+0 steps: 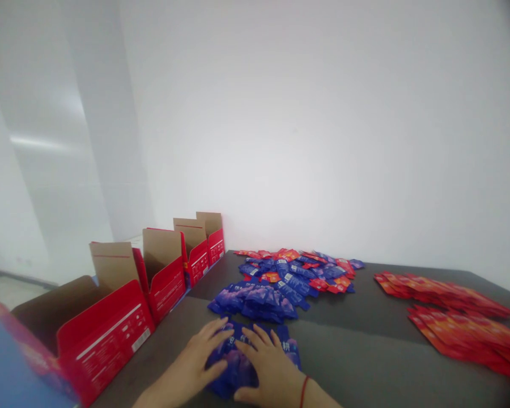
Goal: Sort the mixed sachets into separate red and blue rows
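Both hands in at bottom centre now, left hand (198,354) and right hand (272,365) laid over blue packets (237,368), each grip loose, fingers spread! Just above sits a blue pile (255,300), then a red-and-blue jumble (295,271) across the dark worktop (340,351), fanned red packets (471,334) at right, and red cartons (110,348) lining the left, tops gaping

The bare left hand (195,357) and bare right hand (270,362) partly hide the glossy blue-purple packets (238,369) beneath. At right, the near row of flat red-orange packets (471,337) is cut off. Near left, white print (100,354) on the open red cardboard box (127,303) (tiny, blurred) is unreadable.
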Tool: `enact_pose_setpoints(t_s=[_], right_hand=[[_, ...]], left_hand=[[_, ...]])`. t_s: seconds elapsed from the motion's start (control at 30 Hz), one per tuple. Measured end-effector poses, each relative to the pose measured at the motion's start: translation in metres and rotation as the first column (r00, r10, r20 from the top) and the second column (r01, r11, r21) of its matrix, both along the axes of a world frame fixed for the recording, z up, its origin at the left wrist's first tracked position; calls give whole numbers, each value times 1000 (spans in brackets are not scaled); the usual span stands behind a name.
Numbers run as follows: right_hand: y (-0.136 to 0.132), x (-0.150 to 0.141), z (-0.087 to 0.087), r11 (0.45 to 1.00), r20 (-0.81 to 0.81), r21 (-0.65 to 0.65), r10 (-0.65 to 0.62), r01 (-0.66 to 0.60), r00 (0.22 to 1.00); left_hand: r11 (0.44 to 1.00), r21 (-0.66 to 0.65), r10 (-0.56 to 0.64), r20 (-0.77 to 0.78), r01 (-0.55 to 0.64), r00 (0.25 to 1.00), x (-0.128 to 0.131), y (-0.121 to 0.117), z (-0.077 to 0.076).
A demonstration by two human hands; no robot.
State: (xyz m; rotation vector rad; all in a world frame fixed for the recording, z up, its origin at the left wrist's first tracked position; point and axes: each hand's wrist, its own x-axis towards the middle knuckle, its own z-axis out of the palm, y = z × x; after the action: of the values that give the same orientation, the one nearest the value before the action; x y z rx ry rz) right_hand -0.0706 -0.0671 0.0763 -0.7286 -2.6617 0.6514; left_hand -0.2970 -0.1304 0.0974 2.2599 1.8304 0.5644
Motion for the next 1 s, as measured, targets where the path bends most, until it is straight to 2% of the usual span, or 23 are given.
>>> enact_pose_setpoints(t_s=[0.07, 0.13, 0.3, 0.47, 0.53, 0.57, 0.63, 0.7, 0.77, 0.83, 0.9, 1.0], right_hand=[[0, 3, -4, 999, 16, -23, 26, -26, 1000], [1, 2, -6, 999, 6, -22, 31, -31, 999], [-1, -7, -5, 1000, -35, 9, -8, 8, 999], [6, 0, -4, 999, -111, 41, 28, -23, 993], [24, 14, 0, 994, -155, 99, -31, 46, 987], [38, 23, 2, 984, -149, 131, -103, 123, 983], [71, 45, 7, 935, -80, 183, -293, 303, 953], [106, 66, 9, 875, 26, 216, -448, 433, 894], [135, 80, 7, 841, 91, 235, -518, 487, 850], [155, 83, 2, 831, 138, 250, -538, 496, 832], [169, 78, -4, 828, 186, 268, -545, 492, 817], [181, 65, -9, 813, 238, 299, -570, 500, 786]], left_hand=[[993, -111, -51, -95, 40, 994, 8, -2, -3], [988, -155, -41, -158, 16, 987, 13, 0, -7], [991, -126, 28, -187, -53, 982, 14, 8, -12], [986, -150, 33, -211, -66, 977, 16, 4, -3], [987, -150, 23, -228, -58, 973, 17, 2, 5], [988, -148, 13, -239, -50, 971, 17, 2, 10], [985, -169, -27, -252, -17, 967, 18, 5, 24], [965, -257, -116, -225, 56, 967, 20, 12, 40], [914, -388, -204, -195, 116, 959, 25, 25, 57], [885, -450, -234, -206, 121, 950, 35, 42, 72], [910, -395, -232, -232, 126, 945, 50, 61, 82], [952, -229, -257, -236, 203, 937, 76, 90, 83]])
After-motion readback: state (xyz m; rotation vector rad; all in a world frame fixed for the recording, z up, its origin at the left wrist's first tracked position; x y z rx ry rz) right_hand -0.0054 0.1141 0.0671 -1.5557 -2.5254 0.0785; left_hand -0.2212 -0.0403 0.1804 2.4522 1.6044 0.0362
